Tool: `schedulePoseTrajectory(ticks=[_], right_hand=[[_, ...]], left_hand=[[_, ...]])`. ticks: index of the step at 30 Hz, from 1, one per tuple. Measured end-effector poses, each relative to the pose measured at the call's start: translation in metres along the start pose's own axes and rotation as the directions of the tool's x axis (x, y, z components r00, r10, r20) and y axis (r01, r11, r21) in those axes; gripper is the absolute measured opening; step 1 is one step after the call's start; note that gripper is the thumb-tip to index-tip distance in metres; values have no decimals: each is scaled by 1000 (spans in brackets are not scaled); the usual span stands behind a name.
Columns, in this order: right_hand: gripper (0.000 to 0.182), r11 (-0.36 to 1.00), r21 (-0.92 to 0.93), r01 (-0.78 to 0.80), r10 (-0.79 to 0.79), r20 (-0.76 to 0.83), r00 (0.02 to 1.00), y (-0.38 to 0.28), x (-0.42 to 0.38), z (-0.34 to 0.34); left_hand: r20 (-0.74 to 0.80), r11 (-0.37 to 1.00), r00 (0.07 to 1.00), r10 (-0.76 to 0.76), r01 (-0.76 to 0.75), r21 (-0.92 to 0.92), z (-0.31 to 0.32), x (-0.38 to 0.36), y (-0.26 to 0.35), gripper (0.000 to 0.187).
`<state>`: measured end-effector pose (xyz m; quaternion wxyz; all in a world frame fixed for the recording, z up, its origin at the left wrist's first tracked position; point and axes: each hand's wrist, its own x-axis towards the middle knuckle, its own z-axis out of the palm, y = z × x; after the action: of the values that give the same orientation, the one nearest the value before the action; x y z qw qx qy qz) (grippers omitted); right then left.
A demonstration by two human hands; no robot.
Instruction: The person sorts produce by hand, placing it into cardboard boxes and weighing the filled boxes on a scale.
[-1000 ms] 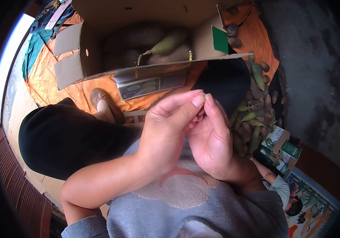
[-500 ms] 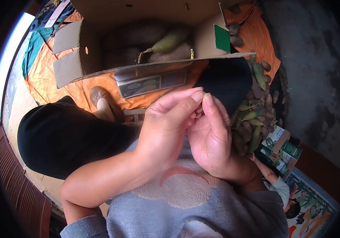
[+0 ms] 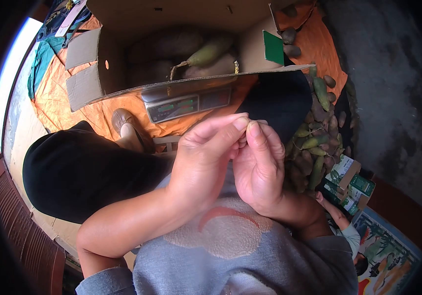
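Over the person's lap, the left hand (image 3: pixel 196 155) pinches thumb to forefinger beside the right hand (image 3: pixel 260 169), whose closure cannot be told; whether either holds something is unclear. Beyond gapes a brown cardboard box (image 3: pixel 84 89), flaps splayed, containing a yellowish-green, tapering root vegetable (image 3: pixel 204 55) with a dry, curling end.

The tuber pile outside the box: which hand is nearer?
Right. The right hand is on the side toward the tuber pile; the left hand is farther away, beyond the right hand.
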<state>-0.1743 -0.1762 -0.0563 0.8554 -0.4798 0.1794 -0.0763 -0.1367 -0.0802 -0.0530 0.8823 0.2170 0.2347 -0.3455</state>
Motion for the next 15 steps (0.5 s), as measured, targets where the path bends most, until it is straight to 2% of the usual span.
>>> schedulePoseTrajectory(ticks=[11, 15], right_hand=[[14, 1000, 23, -13, 13, 19, 1000, 0, -1, -2], [14, 995, 61, -73, 74, -2, 997, 0, -1, -2]], left_hand=[[1, 1000, 1000, 17, -17, 1, -2, -1, -3, 15], [0, 999, 999, 35, -35, 38, -3, 0, -4, 16]])
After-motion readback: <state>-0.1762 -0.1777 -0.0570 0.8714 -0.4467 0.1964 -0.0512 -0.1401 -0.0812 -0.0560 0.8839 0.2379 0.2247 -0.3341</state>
